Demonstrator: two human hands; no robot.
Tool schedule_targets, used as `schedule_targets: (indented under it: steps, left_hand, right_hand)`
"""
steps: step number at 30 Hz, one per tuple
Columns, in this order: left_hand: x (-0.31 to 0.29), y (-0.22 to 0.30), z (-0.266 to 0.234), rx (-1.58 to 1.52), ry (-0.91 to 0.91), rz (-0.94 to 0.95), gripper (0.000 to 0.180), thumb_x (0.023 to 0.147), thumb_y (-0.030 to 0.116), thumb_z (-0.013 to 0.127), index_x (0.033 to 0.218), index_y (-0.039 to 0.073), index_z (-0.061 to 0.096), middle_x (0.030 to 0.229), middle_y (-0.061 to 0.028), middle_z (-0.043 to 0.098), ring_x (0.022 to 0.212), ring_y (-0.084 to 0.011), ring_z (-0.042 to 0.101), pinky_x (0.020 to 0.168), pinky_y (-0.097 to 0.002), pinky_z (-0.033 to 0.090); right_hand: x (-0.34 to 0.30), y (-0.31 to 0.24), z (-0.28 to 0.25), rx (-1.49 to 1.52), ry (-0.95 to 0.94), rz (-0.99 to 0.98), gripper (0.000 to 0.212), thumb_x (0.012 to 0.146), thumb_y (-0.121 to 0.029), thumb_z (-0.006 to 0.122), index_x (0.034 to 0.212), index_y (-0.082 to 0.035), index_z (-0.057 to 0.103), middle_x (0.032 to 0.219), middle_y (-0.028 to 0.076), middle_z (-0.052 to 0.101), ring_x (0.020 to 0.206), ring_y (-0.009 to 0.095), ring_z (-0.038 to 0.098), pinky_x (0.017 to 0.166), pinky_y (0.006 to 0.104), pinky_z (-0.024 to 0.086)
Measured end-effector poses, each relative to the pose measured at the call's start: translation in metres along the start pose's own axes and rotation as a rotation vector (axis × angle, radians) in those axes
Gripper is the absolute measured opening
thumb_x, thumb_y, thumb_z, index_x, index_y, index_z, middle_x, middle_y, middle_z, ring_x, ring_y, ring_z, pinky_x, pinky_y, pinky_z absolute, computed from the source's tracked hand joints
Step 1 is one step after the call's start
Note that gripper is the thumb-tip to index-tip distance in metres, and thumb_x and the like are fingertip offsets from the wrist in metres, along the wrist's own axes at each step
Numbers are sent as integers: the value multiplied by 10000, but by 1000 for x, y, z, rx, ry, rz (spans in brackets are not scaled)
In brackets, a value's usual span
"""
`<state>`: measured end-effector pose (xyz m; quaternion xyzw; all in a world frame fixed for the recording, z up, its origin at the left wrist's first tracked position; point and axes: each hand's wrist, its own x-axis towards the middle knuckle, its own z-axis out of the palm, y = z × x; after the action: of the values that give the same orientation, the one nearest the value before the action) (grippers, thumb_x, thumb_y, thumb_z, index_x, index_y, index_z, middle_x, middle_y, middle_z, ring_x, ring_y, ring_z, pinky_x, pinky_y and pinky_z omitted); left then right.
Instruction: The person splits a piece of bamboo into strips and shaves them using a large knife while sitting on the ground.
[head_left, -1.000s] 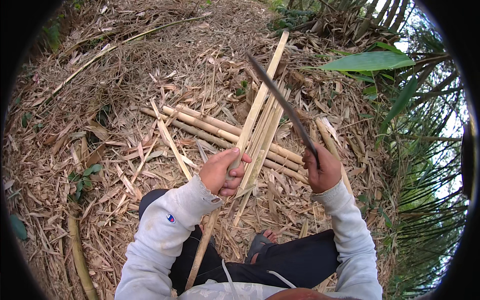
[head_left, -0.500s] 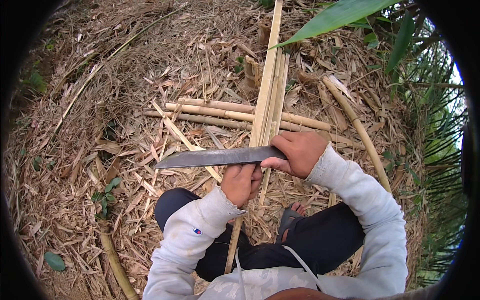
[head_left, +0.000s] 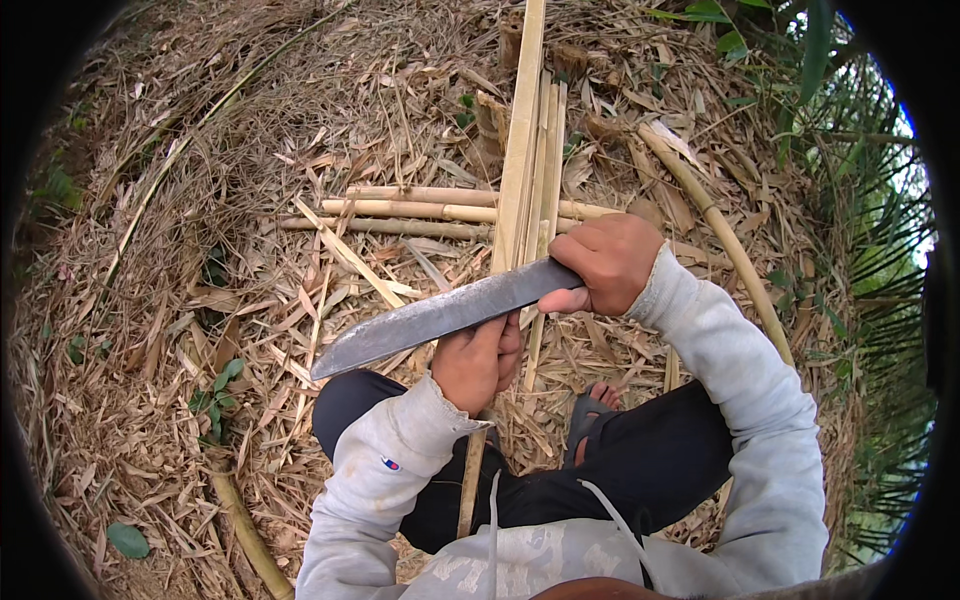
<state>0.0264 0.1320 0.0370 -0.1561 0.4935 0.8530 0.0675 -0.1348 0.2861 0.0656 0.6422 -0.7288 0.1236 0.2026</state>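
My right hand (head_left: pixel 612 262) is closed round the handle end of a machete (head_left: pixel 440 312). The grey blade slants down to the left, its tip above my left knee, and crosses over a long split bamboo strip (head_left: pixel 518 170). My left hand (head_left: pixel 478 362) is closed round that strip just below the blade. The strip's lower end (head_left: pixel 472 480) runs back between my legs toward my body, and its far end reaches past the top of the view. The blade hides the part of the strip beneath it, and the handle is inside my right fist.
More split strips (head_left: pixel 548 150) lie side by side just right of the held one, across several bamboo poles (head_left: pixel 400 208). A curved pole (head_left: pixel 722 235) lies at the right, another (head_left: pixel 245 530) at lower left. Cut stumps (head_left: pixel 490 120) stand ahead. Dry leaves and shavings cover the ground.
The machete has tilted: its handle end and my right hand have risen up and right, while the tip has dropped. My left hand keeps its grip on the strip. The view has shifted slightly.
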Motion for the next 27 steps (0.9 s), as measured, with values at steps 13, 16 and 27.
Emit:
schedule_targets:
  steps: [13, 16, 27]
  left_hand:
    - [-2, 16, -4, -55, -45, 44, 277, 1034, 343, 364, 887, 115, 421, 584, 55, 264, 396, -47, 196, 356, -232, 156]
    - [5, 12, -12, -61, -53, -5, 287, 1031, 356, 368, 877, 119, 417, 581, 55, 269, 389, -47, 197, 343, -229, 155]
    - [-6, 3, -12, -30, -157, -52, 260, 1029, 353, 383, 908, 130, 439, 589, 68, 262, 399, -42, 200, 359, -226, 159]
  right_hand:
    - [-27, 53, -11, -152, 21, 210, 467, 889, -538, 531, 835, -78, 591, 656, 90, 581, 589, 280, 598, 529, 394, 473]
    - [-39, 66, -4, -132, -31, 312, 448, 910, -517, 521, 832, -80, 573, 657, 97, 591, 577, 287, 604, 516, 398, 479]
    - [-32, 56, 0, -98, 52, 259, 439, 886, -523, 548, 791, -95, 561, 646, 89, 582, 577, 299, 606, 525, 406, 486]
